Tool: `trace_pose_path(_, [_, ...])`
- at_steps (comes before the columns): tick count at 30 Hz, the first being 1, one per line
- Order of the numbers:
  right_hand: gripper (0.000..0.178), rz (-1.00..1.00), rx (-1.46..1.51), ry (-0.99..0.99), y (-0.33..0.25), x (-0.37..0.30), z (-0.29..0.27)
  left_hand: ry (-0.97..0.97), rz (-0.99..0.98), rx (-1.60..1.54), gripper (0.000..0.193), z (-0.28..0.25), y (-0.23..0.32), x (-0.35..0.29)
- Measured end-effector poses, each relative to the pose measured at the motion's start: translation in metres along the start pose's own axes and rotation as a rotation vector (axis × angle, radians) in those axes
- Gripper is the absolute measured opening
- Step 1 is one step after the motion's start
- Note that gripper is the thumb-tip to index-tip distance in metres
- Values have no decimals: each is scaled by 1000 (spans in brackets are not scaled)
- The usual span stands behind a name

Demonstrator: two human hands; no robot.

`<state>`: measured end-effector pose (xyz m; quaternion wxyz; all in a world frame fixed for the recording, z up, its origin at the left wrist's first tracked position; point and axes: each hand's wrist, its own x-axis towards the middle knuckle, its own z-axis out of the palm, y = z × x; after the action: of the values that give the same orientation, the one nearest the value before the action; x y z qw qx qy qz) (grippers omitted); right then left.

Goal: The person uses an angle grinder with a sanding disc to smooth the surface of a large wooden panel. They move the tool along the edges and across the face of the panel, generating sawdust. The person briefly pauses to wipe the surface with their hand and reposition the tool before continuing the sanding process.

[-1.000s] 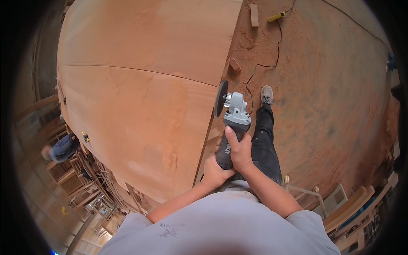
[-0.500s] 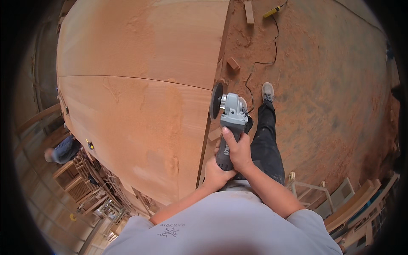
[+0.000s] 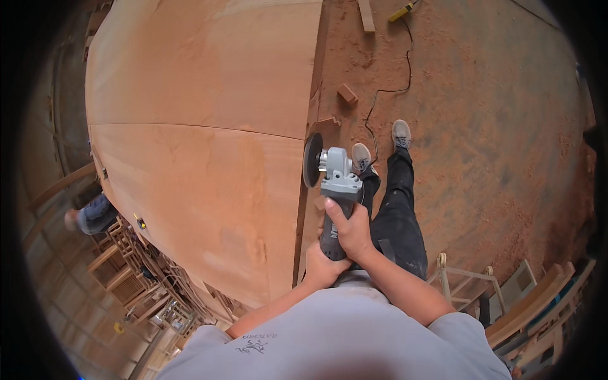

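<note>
Head view: hands [image 3: 354, 232] grip a grinder [image 3: 342, 183]; grey shirt [image 3: 367, 323] bears dark lettering [image 3: 260, 337].

One grinder [image 3: 341, 182], one disc [image 3: 311, 160], two shoes [image 3: 401, 132], one tape measure [image 3: 140, 222]

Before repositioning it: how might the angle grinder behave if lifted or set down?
The angle grinder probably feels nose-heavy, given its bulky gear head. Its dark casing looks rigid. The protruding disc might make it tip.

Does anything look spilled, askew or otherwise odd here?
Reddish dust and shavings litter the floor around the black cord, and a loose reddish block lies askew beside the large wooden surface: untidy underfoot. The grinder shows no evident damage.
</note>
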<state>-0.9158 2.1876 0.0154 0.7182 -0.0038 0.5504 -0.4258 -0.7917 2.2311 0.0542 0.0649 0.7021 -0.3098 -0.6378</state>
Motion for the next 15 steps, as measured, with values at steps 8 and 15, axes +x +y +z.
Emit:
trace_pose_path(8, [41, -61, -63, 16, 3, 7, -3, -28, -32, 53, 48, 0, 9, 5])
trace_pose_path(15, [41, -50, -19, -8, -6, 9, -1, -28, 28, -15, 34, 2, 8, 10])
